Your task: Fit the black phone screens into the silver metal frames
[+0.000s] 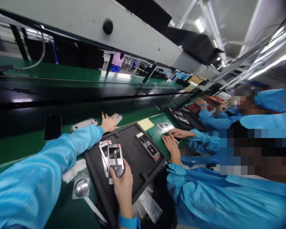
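Note:
My left hand [108, 123] reaches to the belt-side edge of the bench. Its fingers are spread, with the fingertips at a white phone housing [118, 118], and part of that housing is hidden beneath them. Left of it lies another white phone housing [84, 123]. In my right hand [124, 183] is a white-framed phone screen [114, 152] with its inner side up, gripped by its lower end between thumb and fingers. It is above the black tray [126, 140], partly covering other white phone screens [104, 159] there.
Stacked phone parts [147, 146] lie at the tray's right side. A dark phone panel [52, 127] lies left, a round metal piece [81, 187] in front. A yellow paper [145, 124] lies behind the tray. At right, a co-worker's hands [173, 144] handle phone parts.

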`<state>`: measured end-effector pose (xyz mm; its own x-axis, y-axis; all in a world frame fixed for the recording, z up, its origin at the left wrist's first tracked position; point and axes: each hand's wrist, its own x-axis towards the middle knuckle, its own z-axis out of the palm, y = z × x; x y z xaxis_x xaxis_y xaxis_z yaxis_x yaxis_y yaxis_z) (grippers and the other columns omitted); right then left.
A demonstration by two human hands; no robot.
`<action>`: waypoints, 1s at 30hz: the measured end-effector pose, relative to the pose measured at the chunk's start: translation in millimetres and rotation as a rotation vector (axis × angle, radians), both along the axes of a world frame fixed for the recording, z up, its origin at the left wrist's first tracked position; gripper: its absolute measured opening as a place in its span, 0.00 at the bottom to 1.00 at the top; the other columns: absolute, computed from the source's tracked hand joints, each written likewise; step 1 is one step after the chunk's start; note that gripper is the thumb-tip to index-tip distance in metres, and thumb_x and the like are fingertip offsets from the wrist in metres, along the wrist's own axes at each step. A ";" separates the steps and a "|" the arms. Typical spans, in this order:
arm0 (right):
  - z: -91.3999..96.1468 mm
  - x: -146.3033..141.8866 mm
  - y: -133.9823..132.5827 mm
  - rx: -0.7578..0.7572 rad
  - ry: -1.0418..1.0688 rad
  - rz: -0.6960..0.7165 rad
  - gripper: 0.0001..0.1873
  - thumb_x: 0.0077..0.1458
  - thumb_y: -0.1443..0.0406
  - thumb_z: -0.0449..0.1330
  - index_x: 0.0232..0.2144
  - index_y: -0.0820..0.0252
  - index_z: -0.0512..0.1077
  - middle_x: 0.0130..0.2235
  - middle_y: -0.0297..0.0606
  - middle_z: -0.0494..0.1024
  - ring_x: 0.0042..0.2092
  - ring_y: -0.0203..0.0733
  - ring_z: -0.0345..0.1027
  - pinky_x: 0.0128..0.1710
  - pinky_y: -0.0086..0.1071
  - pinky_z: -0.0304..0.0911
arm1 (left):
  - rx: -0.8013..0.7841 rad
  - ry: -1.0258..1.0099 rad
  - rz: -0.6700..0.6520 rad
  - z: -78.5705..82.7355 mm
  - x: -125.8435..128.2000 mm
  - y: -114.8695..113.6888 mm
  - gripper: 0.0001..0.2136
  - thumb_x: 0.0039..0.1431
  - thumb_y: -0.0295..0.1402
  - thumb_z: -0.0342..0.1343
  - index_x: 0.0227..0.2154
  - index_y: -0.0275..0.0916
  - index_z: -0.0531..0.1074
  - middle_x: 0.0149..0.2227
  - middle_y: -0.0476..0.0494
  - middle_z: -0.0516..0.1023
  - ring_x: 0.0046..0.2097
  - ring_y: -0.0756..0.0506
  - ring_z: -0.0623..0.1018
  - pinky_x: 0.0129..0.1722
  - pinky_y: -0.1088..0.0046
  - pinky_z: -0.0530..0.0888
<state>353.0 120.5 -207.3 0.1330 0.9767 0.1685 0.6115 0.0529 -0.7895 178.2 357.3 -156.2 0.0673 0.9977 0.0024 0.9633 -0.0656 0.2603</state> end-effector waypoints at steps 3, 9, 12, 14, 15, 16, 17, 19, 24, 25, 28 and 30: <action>2.5 -0.6 0.2 -0.060 0.015 -0.047 0.34 0.55 0.48 0.65 0.58 0.60 0.72 0.51 0.50 0.83 0.51 0.61 0.76 0.52 0.47 0.66 | 0.036 -0.002 -0.077 -8.6 -10.5 1.1 0.27 0.69 0.43 0.61 0.66 0.39 0.68 0.68 0.33 0.67 0.68 0.30 0.68 0.66 0.39 0.66; 0.2 0.9 4.0 -0.079 0.005 -0.048 0.36 0.55 0.47 0.65 0.59 0.61 0.73 0.48 0.49 0.84 0.50 0.61 0.76 0.52 0.46 0.66 | 0.070 -0.117 -0.144 -7.4 -22.5 7.8 0.24 0.69 0.40 0.62 0.64 0.38 0.70 0.65 0.33 0.70 0.64 0.32 0.72 0.64 0.42 0.70; -1.4 1.7 4.3 -0.049 0.002 -0.031 0.35 0.56 0.46 0.65 0.58 0.61 0.74 0.47 0.49 0.85 0.49 0.59 0.77 0.51 0.45 0.67 | 0.100 -0.250 -0.158 18.0 -26.5 4.2 0.23 0.69 0.40 0.62 0.63 0.38 0.70 0.63 0.34 0.71 0.63 0.33 0.73 0.63 0.43 0.71; -1.8 2.0 4.2 -0.032 0.024 -0.002 0.34 0.56 0.46 0.65 0.57 0.60 0.75 0.46 0.48 0.85 0.48 0.58 0.78 0.51 0.45 0.68 | 0.127 -0.372 -0.178 44.1 -37.5 -6.6 0.26 0.67 0.40 0.63 0.64 0.38 0.68 0.61 0.33 0.73 0.61 0.33 0.74 0.62 0.44 0.71; -1.9 2.1 4.4 -0.024 0.042 0.012 0.33 0.56 0.46 0.65 0.57 0.60 0.75 0.46 0.48 0.85 0.48 0.58 0.78 0.51 0.45 0.68 | 0.140 -0.443 -0.193 58.6 -46.5 -15.0 0.31 0.64 0.40 0.66 0.66 0.37 0.66 0.60 0.33 0.75 0.59 0.34 0.76 0.62 0.45 0.71; -1.9 2.0 4.7 -0.014 0.063 0.020 0.32 0.56 0.46 0.65 0.56 0.60 0.76 0.46 0.47 0.86 0.48 0.57 0.79 0.52 0.45 0.69 | 0.152 -0.519 -0.206 73.3 -57.5 -25.4 0.37 0.59 0.40 0.70 0.68 0.37 0.63 0.57 0.33 0.76 0.57 0.34 0.77 0.61 0.48 0.72; -1.9 1.8 5.4 -0.007 0.091 0.022 0.32 0.55 0.47 0.66 0.55 0.59 0.76 0.46 0.47 0.86 0.48 0.57 0.79 0.52 0.46 0.69 | 0.164 -0.599 -0.215 87.7 -70.2 -37.7 0.44 0.53 0.40 0.73 0.70 0.36 0.60 0.55 0.33 0.78 0.54 0.34 0.79 0.60 0.51 0.73; -1.3 0.6 7.7 -0.013 0.185 0.016 0.32 0.51 0.47 0.68 0.52 0.59 0.77 0.45 0.47 0.87 0.47 0.57 0.81 0.52 0.47 0.70 | 0.188 -0.773 -0.214 113.6 -98.6 -67.6 0.52 0.43 0.38 0.77 0.70 0.35 0.58 0.51 0.34 0.80 0.50 0.35 0.81 0.57 0.55 0.74; 9.8 -5.5 11.6 -0.032 0.436 0.019 0.33 0.41 0.42 0.72 0.40 0.61 0.77 0.37 0.48 0.87 0.40 0.57 0.83 0.42 0.44 0.75 | 0.217 -1.259 -0.106 149.8 -162.1 -163.0 0.46 0.45 0.47 0.73 0.65 0.36 0.60 0.39 0.40 0.83 0.44 0.37 0.82 0.52 0.52 0.77; 14.7 -6.8 10.4 -0.027 0.465 0.013 0.35 0.39 0.40 0.71 0.38 0.61 0.77 0.35 0.49 0.87 0.37 0.57 0.83 0.39 0.44 0.75 | 0.221 -1.359 -0.074 152.0 -171.2 -183.7 0.45 0.47 0.50 0.71 0.64 0.37 0.61 0.38 0.42 0.83 0.45 0.36 0.82 0.51 0.50 0.77; 35.4 -12.5 -0.3 -0.015 0.555 -0.025 0.38 0.38 0.34 0.69 0.34 0.61 0.75 0.25 0.43 0.82 0.26 0.53 0.78 0.28 0.40 0.71 | 0.238 -1.622 0.021 153.1 -191.3 -243.5 0.36 0.53 0.58 0.65 0.57 0.40 0.67 0.37 0.41 0.83 0.48 0.34 0.83 0.52 0.44 0.78; 52.4 -21.1 -13.6 0.006 0.607 -0.057 0.39 0.40 0.32 0.67 0.36 0.59 0.72 0.21 0.38 0.79 0.23 0.50 0.75 0.23 0.37 0.68 | 0.236 -1.767 0.065 152.3 -199.5 -278.7 0.34 0.55 0.64 0.60 0.50 0.39 0.73 0.38 0.39 0.83 0.49 0.33 0.83 0.55 0.41 0.77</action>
